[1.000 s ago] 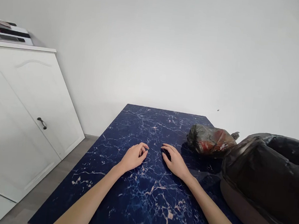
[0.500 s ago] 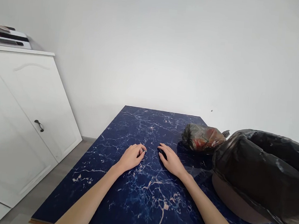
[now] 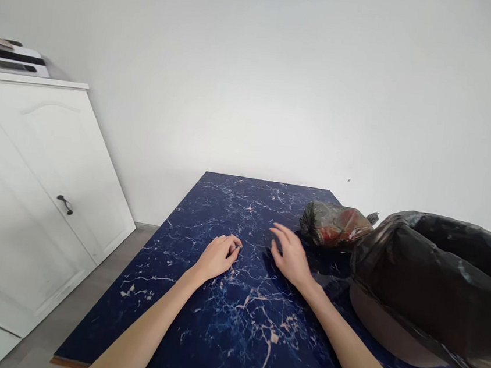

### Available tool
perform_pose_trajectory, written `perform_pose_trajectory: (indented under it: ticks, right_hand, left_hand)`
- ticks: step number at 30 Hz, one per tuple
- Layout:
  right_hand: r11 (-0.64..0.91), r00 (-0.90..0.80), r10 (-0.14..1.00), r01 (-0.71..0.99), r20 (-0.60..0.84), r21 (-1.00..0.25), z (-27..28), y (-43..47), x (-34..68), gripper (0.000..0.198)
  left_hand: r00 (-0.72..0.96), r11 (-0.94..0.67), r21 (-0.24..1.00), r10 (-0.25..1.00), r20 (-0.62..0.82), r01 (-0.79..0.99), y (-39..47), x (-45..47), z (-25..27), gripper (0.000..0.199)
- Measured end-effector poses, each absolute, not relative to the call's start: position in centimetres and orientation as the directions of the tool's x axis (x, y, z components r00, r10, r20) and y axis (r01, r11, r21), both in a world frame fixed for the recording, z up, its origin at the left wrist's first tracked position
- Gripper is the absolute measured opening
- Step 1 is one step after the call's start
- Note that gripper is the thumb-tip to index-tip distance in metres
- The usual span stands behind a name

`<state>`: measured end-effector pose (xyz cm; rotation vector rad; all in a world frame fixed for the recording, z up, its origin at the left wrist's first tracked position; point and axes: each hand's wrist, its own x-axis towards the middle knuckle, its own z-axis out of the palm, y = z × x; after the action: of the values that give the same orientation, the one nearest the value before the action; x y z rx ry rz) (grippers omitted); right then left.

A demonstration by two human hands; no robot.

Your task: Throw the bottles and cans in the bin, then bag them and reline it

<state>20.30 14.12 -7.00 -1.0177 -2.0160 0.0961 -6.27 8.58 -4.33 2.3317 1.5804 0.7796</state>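
Observation:
My left hand rests on the dark blue marble-patterned table, its fingers loosely curved and the thumb a little apart from them. Nothing shows in it. My right hand is just above the tabletop, empty, with fingers and thumb spread. Beyond that hand, a little to the right, lies a knotted, see-through dark plastic bag with reddish and pale contents. Touching or nearly touching the bag is a bin lined with a black bin bag; what lies deep inside cannot be seen.
A white cabinet with a dark handle stands on the left. On its top is a white and black device with something pink over it. A plain white wall rises behind the table. Grey floor shows between cabinet and table.
My right hand has lifted off the table and moved slightly right and away from me, its fingers spreading. My left hand has stayed put. The view has shifted very slightly.

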Motion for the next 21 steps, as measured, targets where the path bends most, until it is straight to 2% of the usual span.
perform_pose_trajectory:
  ticks: [4,8,12,18,21]
  right_hand:
    - [0.585,-0.081,0.61,0.717,0.788,-0.379,-4.5,14.7,23.3,0.045]
    - [0.374,0.044,0.524,0.886,0.851,-0.276,-4.8,15.7,25.8,0.049]
    - [0.24,0.086,0.575,0.933,0.814,-0.268,-6.7,16.4,26.8,0.056]
    - [0.229,0.124,0.615,0.917,0.779,-0.326,-8.1,17.6,29.0,0.072]
    - [0.214,0.14,0.644,0.911,0.752,-0.353,-8.8,18.0,29.8,0.07]
  left_hand:
    - [0.279,-0.399,0.452,0.909,0.31,0.798,8.4,-6.2,-4.5,0.023]
    - [0.281,-0.403,0.444,0.906,0.317,0.8,8.4,-6.1,-4.6,0.023]
    - [0.286,-0.409,0.436,0.903,0.322,0.801,8.5,-6.2,-4.9,0.022]
    - [0.292,-0.414,0.427,0.9,0.323,0.804,8.4,-6.3,-5.0,0.02]
    - [0.294,-0.416,0.423,0.899,0.326,0.805,8.5,-6.3,-5.0,0.019]
